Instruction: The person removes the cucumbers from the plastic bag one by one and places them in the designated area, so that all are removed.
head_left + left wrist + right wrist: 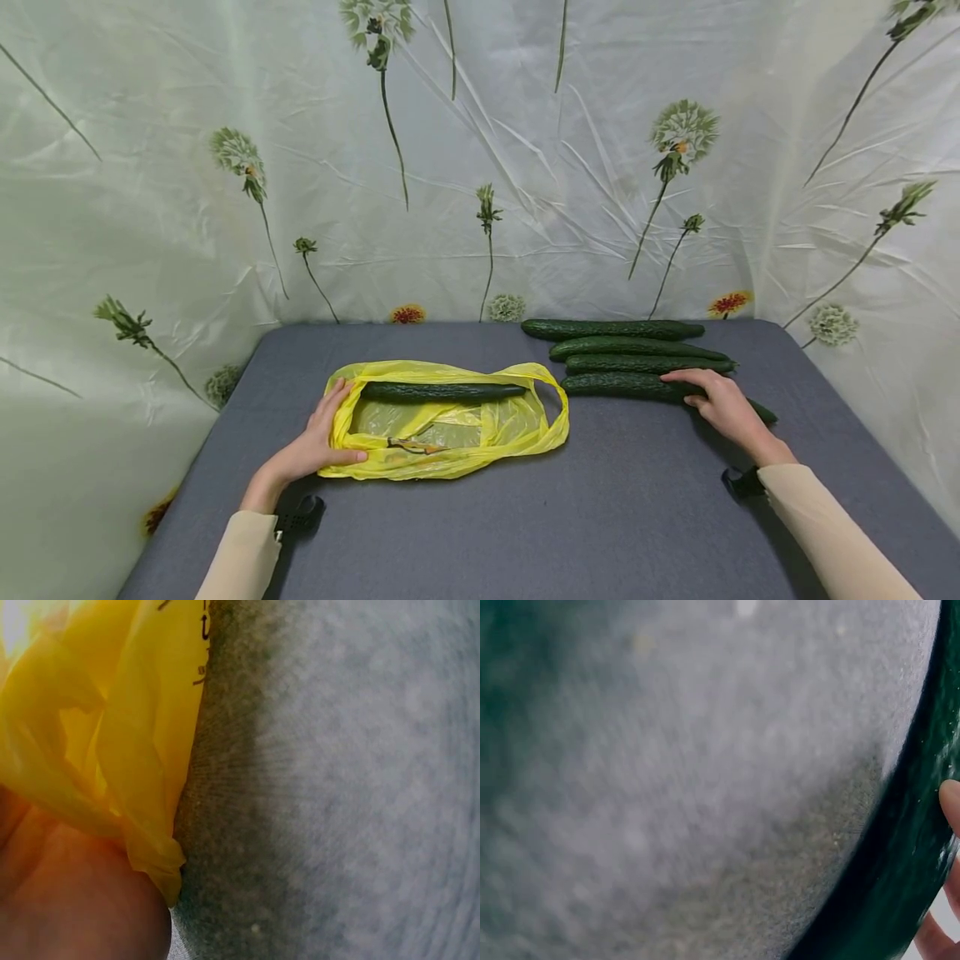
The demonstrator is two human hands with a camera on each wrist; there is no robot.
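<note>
A yellow plastic bag (450,467) lies on the table in the head view with its mouth facing up. One dark green cucumber (442,392) rests inside along the far side. My left hand (318,437) spans the bag's left end, fingers spread at the far rim and thumb over the near rim; in the left wrist view its palm lies against the yellow plastic (150,735). To the right, my right hand (731,410) grips the nearest cucumber (615,384) of a row, thumb on the near side and fingers over the far side. Fingertips (951,802) touch its dark skin in the right wrist view.
Behind the gripped cucumber lie three more cucumbers (637,364), roughly parallel, the farthest at the table's back edge. The bag's handle loop (558,408) reaches close to the row's left end. A flower-print curtain (480,167) hangs behind the grey table (525,533).
</note>
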